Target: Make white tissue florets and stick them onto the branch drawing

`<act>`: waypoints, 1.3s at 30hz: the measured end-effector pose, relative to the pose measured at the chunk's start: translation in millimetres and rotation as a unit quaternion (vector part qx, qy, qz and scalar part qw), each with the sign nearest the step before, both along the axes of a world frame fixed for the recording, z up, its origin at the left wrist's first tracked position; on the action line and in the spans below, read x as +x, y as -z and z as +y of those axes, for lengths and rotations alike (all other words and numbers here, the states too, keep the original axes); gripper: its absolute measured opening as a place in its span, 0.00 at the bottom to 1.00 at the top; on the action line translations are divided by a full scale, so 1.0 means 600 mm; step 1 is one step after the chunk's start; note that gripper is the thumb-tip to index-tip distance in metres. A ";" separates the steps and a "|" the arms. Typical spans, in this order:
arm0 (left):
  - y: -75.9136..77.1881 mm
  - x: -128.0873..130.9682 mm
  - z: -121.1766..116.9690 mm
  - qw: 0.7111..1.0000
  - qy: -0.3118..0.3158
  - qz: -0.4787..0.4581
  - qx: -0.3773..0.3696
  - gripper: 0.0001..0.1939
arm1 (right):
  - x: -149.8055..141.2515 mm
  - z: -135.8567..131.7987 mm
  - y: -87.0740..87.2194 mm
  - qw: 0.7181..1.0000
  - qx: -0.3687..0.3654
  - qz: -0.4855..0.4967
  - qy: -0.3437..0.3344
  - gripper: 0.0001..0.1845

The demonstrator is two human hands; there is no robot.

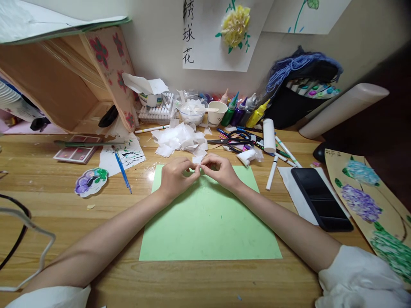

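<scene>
I see the left hand [178,179] and right hand [221,172] pinching a small white paper [197,159] toward the back edge of the table [208,282], looking light, soft, easy to rip, best held by its edges.

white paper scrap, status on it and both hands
Left hand, right hand pinching white paper scrap. Green sheet under hands. Paper pile, scissors just beyond.

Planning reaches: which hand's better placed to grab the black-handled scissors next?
Likely right: the right hand lies nearer the black-handled scissors than the left hand, though both seem to pinch a white paper scrap.
</scene>
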State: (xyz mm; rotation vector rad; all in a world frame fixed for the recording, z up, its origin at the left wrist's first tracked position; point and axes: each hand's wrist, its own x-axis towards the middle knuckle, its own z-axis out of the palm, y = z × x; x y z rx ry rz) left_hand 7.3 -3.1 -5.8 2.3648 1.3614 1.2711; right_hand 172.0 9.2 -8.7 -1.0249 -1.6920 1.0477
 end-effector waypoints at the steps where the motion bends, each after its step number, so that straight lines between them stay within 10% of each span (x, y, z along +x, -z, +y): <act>1: 0.000 0.000 0.000 1.000 0.002 0.000 -0.001 0.08 | 0.000 0.000 0.000 1.000 -0.001 -0.001 0.001 0.05; 39: 0.004 -0.006 0.010 0.979 -0.087 -0.144 -0.112 0.10 | 0.003 0.000 -0.003 0.998 -0.050 0.011 -0.019 0.05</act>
